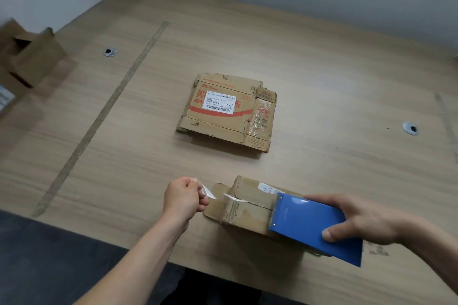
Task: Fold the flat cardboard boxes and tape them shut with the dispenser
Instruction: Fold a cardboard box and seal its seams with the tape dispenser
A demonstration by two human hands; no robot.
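A small folded cardboard box (250,208) lies near the table's front edge, one end flap sticking out to the left. My right hand (357,218) grips the blue tape dispenser (312,223), which rests on the box's top. My left hand (184,197) pinches the free end of the clear tape (209,193), stretched leftward from the box's end. A flat cardboard box (228,111) with a white shipping label and red print lies in the middle of the table.
The wooden table (322,77) has two cable holes (110,52) (410,128) and a dark seam running diagonally on the left. Folded brown boxes (27,57) stand at the far left edge. White walls close the back.
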